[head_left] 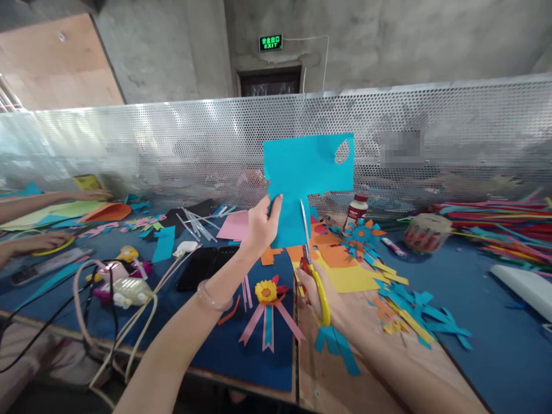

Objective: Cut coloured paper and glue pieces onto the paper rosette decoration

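My left hand [264, 223] pinches the left edge of a blue paper sheet [297, 167], held upright over the table. The sheet has a leaf-shaped hole near its top right corner and a cut-away lower right part. My right hand [314, 284] is closed round the yellow and red handles of the scissors [321, 299]. Their blades point up, and the tips lie against the lower part of the sheet. Below the hands, a yellow paper flower [265, 292] with pink and blue ribbon tails lies on the blue table mat.
Orange and yellow papers [349, 276], blue scraps [431, 313] and a red-capped bottle [356, 211] stand or lie right of centre. A black phone [196, 269], cables and toys are at left. Another person's hands [56, 240] work far left. A perforated metal screen [194, 144] runs behind.
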`<move>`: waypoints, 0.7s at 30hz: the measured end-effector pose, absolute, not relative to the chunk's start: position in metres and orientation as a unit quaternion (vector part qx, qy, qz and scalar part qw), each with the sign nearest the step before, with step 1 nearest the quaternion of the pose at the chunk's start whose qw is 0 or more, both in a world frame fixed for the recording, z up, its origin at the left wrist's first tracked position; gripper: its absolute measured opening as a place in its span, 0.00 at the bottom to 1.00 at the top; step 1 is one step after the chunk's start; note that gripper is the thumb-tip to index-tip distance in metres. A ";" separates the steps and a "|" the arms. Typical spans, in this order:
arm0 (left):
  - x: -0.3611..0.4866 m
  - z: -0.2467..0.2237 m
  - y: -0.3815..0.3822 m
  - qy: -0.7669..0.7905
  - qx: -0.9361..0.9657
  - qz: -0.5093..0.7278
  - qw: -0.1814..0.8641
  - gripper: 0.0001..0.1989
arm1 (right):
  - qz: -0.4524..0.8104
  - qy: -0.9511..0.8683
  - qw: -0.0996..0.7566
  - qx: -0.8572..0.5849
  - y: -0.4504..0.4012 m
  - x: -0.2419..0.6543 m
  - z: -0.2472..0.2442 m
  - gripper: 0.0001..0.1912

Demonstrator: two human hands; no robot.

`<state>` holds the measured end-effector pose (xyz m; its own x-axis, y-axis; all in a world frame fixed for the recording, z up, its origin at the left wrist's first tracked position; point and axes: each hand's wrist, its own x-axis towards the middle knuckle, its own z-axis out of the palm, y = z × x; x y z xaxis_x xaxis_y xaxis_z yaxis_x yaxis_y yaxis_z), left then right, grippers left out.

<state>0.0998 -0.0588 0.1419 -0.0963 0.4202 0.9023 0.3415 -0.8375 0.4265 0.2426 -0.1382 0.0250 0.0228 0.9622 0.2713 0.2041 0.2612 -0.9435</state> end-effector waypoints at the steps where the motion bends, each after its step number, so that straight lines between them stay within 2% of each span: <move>1: 0.100 0.142 -0.060 0.283 0.673 0.683 0.031 0.20 | 0.362 -0.597 0.523 -0.490 -0.139 0.243 0.026 0.18; 21: 0.104 0.142 -0.062 0.293 0.660 0.691 0.042 0.20 | 0.378 -0.543 0.534 -0.527 -0.138 0.237 0.034 0.20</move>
<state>0.1038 -0.0623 0.1419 -0.1262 0.4437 0.8872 0.3281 -0.8254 0.4595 0.2366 -0.1384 0.0341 0.1247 0.9756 0.1808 0.1676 0.1589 -0.9730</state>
